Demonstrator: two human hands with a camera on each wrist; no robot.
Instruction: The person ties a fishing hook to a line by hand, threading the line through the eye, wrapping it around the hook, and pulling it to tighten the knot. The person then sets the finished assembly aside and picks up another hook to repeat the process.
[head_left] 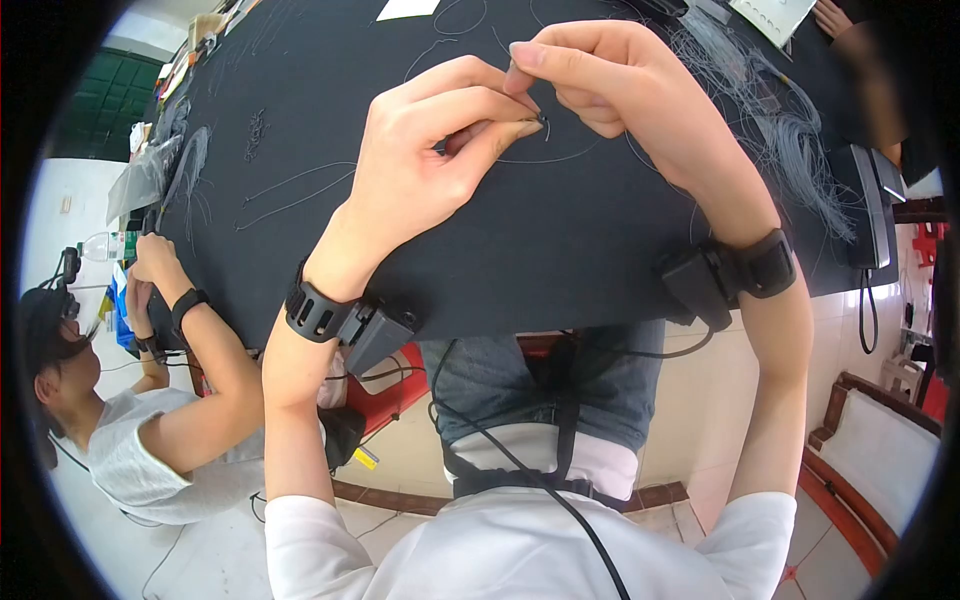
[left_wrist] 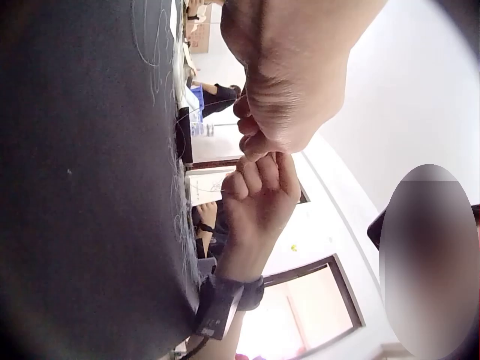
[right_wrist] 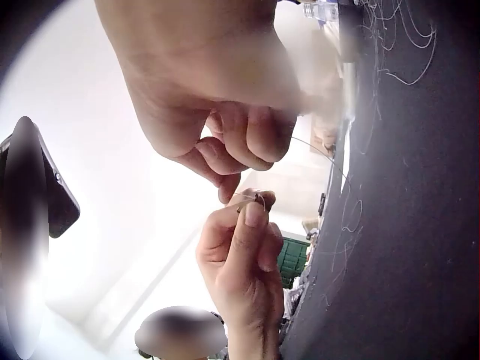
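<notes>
Above the black table [head_left: 480,260], the left hand [head_left: 425,140] pinches a small dark piece [head_left: 543,121] with a thin strand between thumb and forefinger. Close beside it, the right hand [head_left: 610,75] has its thumb and forefinger pinched together and its other fingers curled. In the right wrist view, a fine thread [right_wrist: 315,148] runs out from the right hand [right_wrist: 217,127], and the left hand [right_wrist: 244,259] holds the small piece [right_wrist: 259,199] at its fingertips. What lies between the right fingertips is too small to make out.
Bundles of clear thread [head_left: 770,120] lie at the right of the table, with another bundle [head_left: 190,165] at the left. A small dark heap [head_left: 256,135] and loose threads [head_left: 300,185] lie left of the hands. Another person [head_left: 180,430] sits at the left.
</notes>
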